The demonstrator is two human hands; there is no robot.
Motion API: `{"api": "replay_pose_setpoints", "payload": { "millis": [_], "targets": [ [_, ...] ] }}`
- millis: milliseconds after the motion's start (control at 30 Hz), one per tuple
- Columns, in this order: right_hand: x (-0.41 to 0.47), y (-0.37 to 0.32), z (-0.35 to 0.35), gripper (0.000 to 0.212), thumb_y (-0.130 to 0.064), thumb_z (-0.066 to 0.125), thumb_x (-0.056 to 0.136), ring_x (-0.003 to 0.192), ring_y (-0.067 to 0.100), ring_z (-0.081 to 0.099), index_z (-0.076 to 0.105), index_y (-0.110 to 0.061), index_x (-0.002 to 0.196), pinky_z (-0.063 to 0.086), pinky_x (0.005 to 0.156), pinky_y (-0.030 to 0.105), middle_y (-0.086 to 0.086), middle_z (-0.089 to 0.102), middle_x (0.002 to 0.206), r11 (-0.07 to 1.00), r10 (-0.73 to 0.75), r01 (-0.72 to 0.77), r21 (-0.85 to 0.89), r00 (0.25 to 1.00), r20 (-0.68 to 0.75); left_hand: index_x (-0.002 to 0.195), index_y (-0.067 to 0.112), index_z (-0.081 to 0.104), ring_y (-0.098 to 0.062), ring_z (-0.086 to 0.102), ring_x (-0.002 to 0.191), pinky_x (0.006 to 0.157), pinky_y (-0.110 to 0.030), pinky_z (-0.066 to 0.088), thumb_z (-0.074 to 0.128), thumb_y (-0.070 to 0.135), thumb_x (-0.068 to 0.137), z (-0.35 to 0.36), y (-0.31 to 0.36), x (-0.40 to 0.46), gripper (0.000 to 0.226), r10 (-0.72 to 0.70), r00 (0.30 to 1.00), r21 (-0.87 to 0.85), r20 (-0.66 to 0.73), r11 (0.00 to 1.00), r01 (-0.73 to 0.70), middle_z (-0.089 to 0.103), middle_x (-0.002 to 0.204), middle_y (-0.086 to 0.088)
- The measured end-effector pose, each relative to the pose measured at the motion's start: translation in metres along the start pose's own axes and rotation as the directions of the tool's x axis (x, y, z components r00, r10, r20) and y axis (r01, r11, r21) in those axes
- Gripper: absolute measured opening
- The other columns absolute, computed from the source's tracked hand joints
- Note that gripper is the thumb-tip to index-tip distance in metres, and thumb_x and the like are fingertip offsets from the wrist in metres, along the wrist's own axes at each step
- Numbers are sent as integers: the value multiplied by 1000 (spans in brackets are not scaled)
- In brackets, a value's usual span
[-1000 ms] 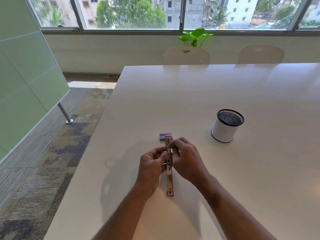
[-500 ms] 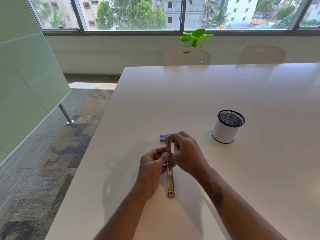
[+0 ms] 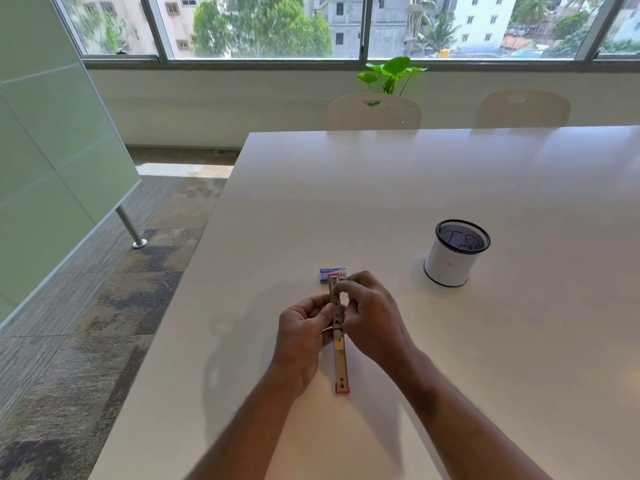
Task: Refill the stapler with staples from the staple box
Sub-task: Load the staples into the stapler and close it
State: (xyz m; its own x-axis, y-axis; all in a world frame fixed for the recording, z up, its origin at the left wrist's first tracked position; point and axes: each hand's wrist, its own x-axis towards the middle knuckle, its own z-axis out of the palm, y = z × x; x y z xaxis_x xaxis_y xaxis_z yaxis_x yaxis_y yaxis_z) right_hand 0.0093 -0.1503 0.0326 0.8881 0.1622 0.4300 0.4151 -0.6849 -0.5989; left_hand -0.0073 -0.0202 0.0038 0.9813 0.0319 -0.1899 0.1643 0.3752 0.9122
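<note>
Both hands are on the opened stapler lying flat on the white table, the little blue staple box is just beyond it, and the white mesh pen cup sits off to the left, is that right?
Not quite. In the head view the white pen cup with the black mesh rim stands to the right of the hands, not the left. The rest holds: the left hand and right hand are on the opened metal stapler with red ends on the white table, the small blue staple box just beyond.

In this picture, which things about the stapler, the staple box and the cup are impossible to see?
Head view only:
- Stapler channel: fingers of both hands, left hand and right hand, cover it; staples inside cannot be told.
- Staple box: partly behind the stapler tip; print too small, open or closed unclear.
- Mesh cup: contents too dark.
</note>
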Motion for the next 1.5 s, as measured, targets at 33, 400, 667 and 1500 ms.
{"api": "replay_pose_setpoints", "payload": {
  "millis": [33, 400, 667, 1500],
  "targets": [
    [-1, 0, 1, 33, 9, 56, 85, 99, 20, 67, 76, -9, 104, 57, 79, 26, 5, 65, 109, 1000, 16, -16, 8, 1000, 7, 118, 3, 71, -27, 77, 86, 74, -38, 61, 58, 1, 99, 0, 0, 0, 23, 0, 1000, -4, -1, 1000, 0, 79, 101, -21],
    [-6, -2, 2, 25, 6, 53, 87, 87, 14, 61, 69, -13, 90, 47, 70, 13, 1, 61, 104, 995, 90, -92, 40, 995, 45, 117, 4, 71, -30, 76, 89, 74, -38, 62, 57, 0, 100, 2, 2, -2, 23, -6, 1000, 15, 5, 1000, 6, 78, 104, -22],
    [-10, 6, 6, 16, -2, 60, 85, 83, 12, 63, 67, -16, 89, 58, 73, 32, -2, 64, 98, 995, 49, -49, 89, 999, 6, 115, 4, 72, -28, 76, 87, 74, -38, 62, 57, -1, 99, 3, 3, -1, 22, -16, 1000, -11, 15, 1000, 17, 78, 103, -22],
    [-29, 4, -4, 49, 16, 62, 76, 86, 11, 69, 64, -21, 108, 59, 81, 25, -12, 68, 95, 953, -129, 144, 266, 989, -73, 121, -1, 68, -32, 70, 87, 82, -45, 60, 56, -1, 99, 0, 1, 4, 25, -32, 999, -51, -43, 998, 30, 74, 103, -28]
  ]
}}
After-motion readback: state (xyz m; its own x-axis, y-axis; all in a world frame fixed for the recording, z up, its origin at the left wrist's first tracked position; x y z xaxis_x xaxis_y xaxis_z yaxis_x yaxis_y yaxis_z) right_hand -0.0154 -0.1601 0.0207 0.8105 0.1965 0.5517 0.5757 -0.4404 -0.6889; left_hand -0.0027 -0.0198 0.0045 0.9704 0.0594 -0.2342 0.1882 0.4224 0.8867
